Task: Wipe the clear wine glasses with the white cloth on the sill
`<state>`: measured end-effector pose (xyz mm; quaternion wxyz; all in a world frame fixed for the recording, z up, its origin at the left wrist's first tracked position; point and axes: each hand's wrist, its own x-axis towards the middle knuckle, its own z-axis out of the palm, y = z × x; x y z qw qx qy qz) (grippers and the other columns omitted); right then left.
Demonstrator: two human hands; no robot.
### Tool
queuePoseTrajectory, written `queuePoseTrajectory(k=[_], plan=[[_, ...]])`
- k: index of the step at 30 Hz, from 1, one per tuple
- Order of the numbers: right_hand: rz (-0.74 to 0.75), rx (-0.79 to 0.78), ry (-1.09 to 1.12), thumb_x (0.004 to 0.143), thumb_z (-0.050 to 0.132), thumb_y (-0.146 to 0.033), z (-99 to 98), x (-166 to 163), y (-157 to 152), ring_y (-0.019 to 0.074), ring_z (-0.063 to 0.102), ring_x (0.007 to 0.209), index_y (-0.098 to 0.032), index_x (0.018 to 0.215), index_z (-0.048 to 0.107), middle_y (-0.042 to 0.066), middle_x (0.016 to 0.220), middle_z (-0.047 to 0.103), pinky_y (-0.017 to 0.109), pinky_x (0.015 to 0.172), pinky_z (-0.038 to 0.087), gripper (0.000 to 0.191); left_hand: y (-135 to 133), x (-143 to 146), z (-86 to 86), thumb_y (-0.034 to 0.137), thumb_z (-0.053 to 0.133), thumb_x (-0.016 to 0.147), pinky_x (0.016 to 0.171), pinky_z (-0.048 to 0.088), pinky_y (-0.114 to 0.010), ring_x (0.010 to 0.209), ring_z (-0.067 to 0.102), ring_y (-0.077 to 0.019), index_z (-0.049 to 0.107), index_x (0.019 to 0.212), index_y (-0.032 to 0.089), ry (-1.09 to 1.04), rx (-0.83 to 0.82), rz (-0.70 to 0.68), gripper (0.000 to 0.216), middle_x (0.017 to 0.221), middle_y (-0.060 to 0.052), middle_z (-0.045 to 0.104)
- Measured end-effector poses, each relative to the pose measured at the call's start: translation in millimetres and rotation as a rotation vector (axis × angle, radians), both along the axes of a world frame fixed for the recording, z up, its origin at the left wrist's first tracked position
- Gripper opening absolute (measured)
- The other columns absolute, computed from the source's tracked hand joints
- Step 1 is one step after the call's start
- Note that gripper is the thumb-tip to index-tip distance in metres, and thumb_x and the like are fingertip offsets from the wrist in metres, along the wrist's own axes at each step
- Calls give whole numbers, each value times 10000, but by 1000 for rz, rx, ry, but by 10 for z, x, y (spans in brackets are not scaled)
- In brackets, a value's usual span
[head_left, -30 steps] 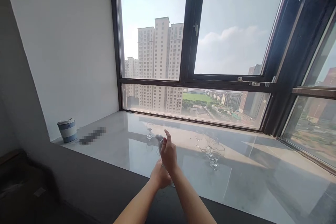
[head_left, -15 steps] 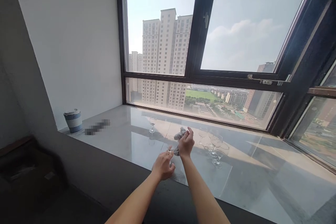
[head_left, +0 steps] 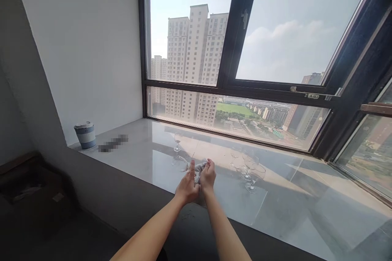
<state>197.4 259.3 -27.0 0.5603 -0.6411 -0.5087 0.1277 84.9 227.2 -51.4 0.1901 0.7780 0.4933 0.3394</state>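
Note:
My left hand (head_left: 186, 186) is closed around a clear stemmed glass (head_left: 180, 163). The glass lies tilted over, its bowl pointing left and its foot toward my other hand. In my right hand (head_left: 208, 176) a grey cloth (head_left: 200, 166) is pinched, pressed against the foot end of the glass. Both hands are close together above the front part of the grey sill (head_left: 134, 159). Fingers hide most of the stem and part of the cloth. One more stemmed glass (head_left: 177, 142) stands upright on the sill, beyond my left hand.
Several upright stemmed glasses (head_left: 251, 187) stand grouped to the right of my hands. A blue and white lidded cup (head_left: 85, 135) is at the sill's left end, by the wall. A dark-framed window (head_left: 275, 98) runs along the back. The sill's front edge drops off below my wrists.
My right hand has moved left and down with the cloth, up against my left hand. The glass has tipped, so its bowl now shows to the left.

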Motion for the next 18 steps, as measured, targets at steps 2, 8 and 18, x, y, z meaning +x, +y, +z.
queuePoseTrajectory(k=[2,8,18], plan=[[69,-16,-42,993,162,-465,-30,-117,-35,234,694,925,-145,1183,578,164,1059,720,303,744,481,558,26,8,-33,186,473,845,1172,330,-421,1488,236,-252,-198,1547,161,6,63,-25,971,1639,-161,131],[129,-126,-159,1012,212,-397,51,-167,-154,254,702,857,-111,1235,544,179,953,727,298,672,452,492,81,35,-116,284,478,908,1180,279,-516,1517,95,-299,-227,1536,239,75,136,-12,945,1645,-150,-100],[121,-202,-302,1035,231,-311,203,113,-388,211,693,701,-131,1218,558,104,795,724,257,561,404,416,90,41,-139,26,449,705,1151,304,-425,1495,203,-265,-263,1523,233,177,70,99,1104,1657,-108,-34]])
